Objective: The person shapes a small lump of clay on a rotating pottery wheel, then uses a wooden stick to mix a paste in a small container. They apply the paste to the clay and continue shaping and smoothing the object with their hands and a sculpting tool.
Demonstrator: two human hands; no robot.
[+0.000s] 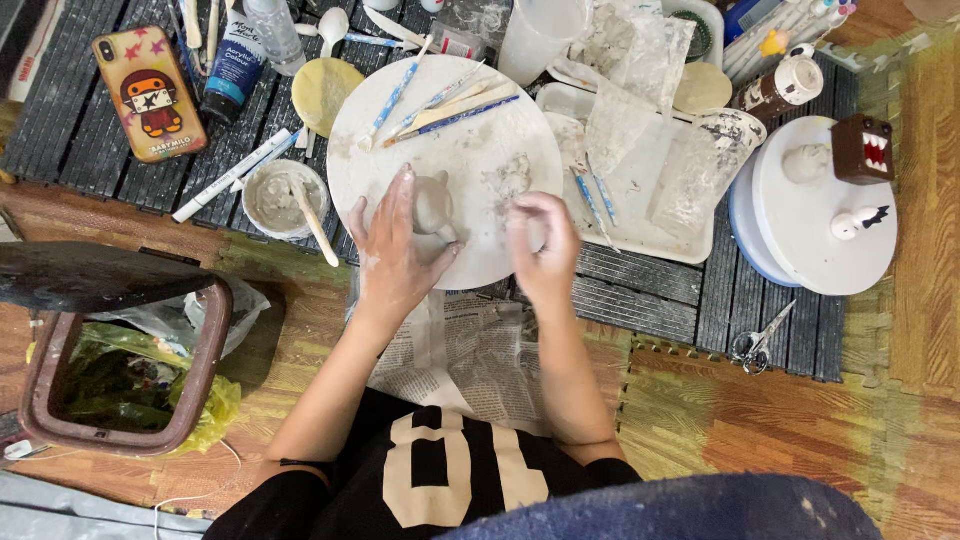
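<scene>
Clay figure [432,203], one small grey lump, sits on the round white board [470,150] near its lower middle. Left hand [393,255] lies flat beside it, fingers spread and loose, fingertips touching the figure's left side. Right hand [543,240] hovers just right of it, fingers curled in together; whether they pinch a bit of clay I cannot tell.

Four thin tools [440,105] lie fanned across the board's upper part, three with blue patterned handles and one plain wooden. One scrap of loose clay [508,180] lies right of the figure. One small bowl [285,198] of grey slip stands left of the board with one stick [315,222] leaning in it. One white tray [640,190] to the right holds two more blue tools [595,200] and crumpled clear plastic [640,70]. One second round stand [820,220] at far right carries three pieces: a pale clay blob [805,162], a brown boxy toothed figure [862,148] and a small white one [858,222]. One pair of scissors [755,345] lies below it.

Everything rests on dark slatted mats [90,130] over wood-pattern floor tiles [760,430]; newspaper [470,350] lies under the board's near edge. One brown bin [120,360] with a yellow-green liner stands at left.

One phone [150,92] in an orange cartoon case lies top left, beside one dark blue paint tube [235,65] and one clear bottle [272,35].
</scene>
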